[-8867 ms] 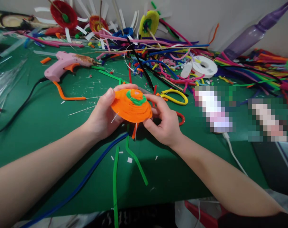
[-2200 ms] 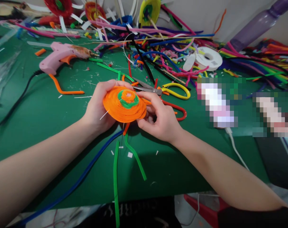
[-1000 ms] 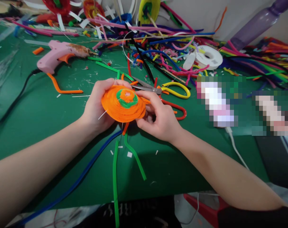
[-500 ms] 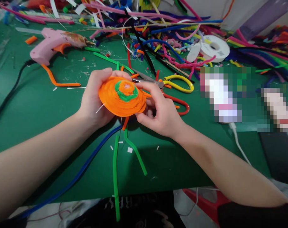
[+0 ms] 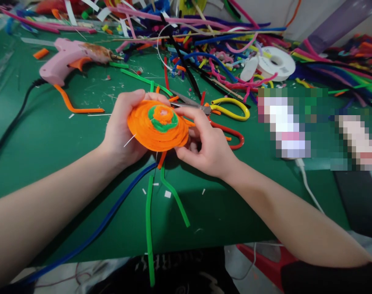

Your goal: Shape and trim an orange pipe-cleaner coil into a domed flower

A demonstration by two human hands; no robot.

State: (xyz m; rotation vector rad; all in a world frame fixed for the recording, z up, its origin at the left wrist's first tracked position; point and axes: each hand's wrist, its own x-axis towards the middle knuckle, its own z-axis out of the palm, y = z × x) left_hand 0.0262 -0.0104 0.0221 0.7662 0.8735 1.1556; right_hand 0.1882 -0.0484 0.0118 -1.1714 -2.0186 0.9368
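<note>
Between my two hands is an orange coiled pipe-cleaner disc (image 5: 149, 136) with a green ring and an orange-and-pink centre. My left hand (image 5: 124, 122) grips its left side, the thumb along the upper rim and the fingers partly hidden behind. My right hand (image 5: 207, 147) pinches the right edge between thumb and fingers. A thin white strand sticks out at the disc's lower left. Just behind it lie scissors (image 5: 207, 109) with one yellow and one red handle. Below the disc, green pipe cleaners (image 5: 149, 228) and a long blue pipe cleaner (image 5: 118, 208) rest on the table.
A pink glue gun (image 5: 61, 61) with a black cord lies at the left. Piled pipe cleaners (image 5: 216, 61) and a white spool (image 5: 288, 67) fill the back. Two blurred-out objects and a white cable (image 5: 310, 183) are on the right. Small white scraps dot the green table (image 5: 235, 220).
Almost nothing differs. Both hands keep the same hold on the disc, and the whole view has shifted very slightly.
</note>
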